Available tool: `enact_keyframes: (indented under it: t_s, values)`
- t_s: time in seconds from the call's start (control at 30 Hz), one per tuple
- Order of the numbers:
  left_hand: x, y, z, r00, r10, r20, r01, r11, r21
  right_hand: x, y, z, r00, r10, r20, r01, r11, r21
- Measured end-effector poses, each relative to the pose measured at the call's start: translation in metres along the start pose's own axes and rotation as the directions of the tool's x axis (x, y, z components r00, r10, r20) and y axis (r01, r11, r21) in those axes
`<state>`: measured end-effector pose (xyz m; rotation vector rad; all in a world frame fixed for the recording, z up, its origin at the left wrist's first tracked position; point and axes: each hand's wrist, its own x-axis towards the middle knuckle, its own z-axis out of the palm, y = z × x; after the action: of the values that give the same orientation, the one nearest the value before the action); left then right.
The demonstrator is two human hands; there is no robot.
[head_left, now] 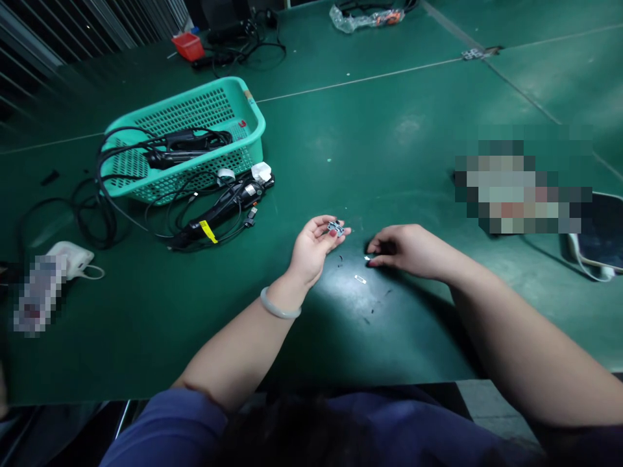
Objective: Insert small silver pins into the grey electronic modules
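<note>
My left hand (316, 245) pinches a small flat grey-and-black patterned part (335, 228) between thumb and fingers, just above the green table. To its right, my right hand (403, 250) is curled low over the table. A tiny white piece (367, 258) shows at its thumb and fingertip, seemingly pinched there; its kind is too small to make out. Between and below the hands lies a small white rectangular strip (360, 279). Several dark specks and scraps are scattered close by.
A teal basket (189, 168) with black corded tools stands at the left. In front of it lies a black corded tool (214, 214) with a yellow tag. A red bin (188, 47) is at the back; a phone (601, 230) with a white cable is at the right.
</note>
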<state>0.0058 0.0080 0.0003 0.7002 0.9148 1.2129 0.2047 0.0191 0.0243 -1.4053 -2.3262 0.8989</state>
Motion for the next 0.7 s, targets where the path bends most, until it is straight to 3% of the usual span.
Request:
enact_keyframes:
  t_s: [0.2, 0.27, 0.33, 0.47, 0.57, 0.7]
  values:
    - [-0.001, -0.002, 0.003, 1.0, 0.006, -0.016, -0.005, 0.998, 0.07, 0.003, 0.005, 0.009, 1.0, -0.021, 0.01, 0.022, 0.991, -0.131]
    - [-0.001, -0.003, 0.003, 1.0, 0.011, -0.009, -0.01, 0.995, 0.101, 0.002, -0.001, 0.008, 0.997, -0.05, -0.058, 0.044, 0.994, -0.104]
    - [-0.001, -0.004, 0.003, 1.0, 0.023, 0.003, -0.023, 0.99, 0.136, 0.0, -0.01, 0.007, 0.975, -0.088, -0.203, 0.08, 0.996, -0.048]
    - [-0.001, -0.004, 0.003, 0.998, 0.054, 0.043, -0.061, 0.979, 0.196, -0.003, -0.026, 0.011, 0.874, -0.13, -0.468, 0.153, 0.988, 0.011]
    - [-0.002, -0.004, 0.004, 0.995, 0.06, 0.079, -0.076, 0.974, 0.214, -0.003, -0.031, 0.02, 0.848, -0.153, -0.508, 0.148, 0.988, -0.049]
    - [-0.002, -0.004, 0.004, 0.994, 0.064, 0.085, -0.082, 0.971, 0.226, -0.001, -0.03, 0.027, 0.854, -0.167, -0.492, 0.117, 0.985, -0.131]
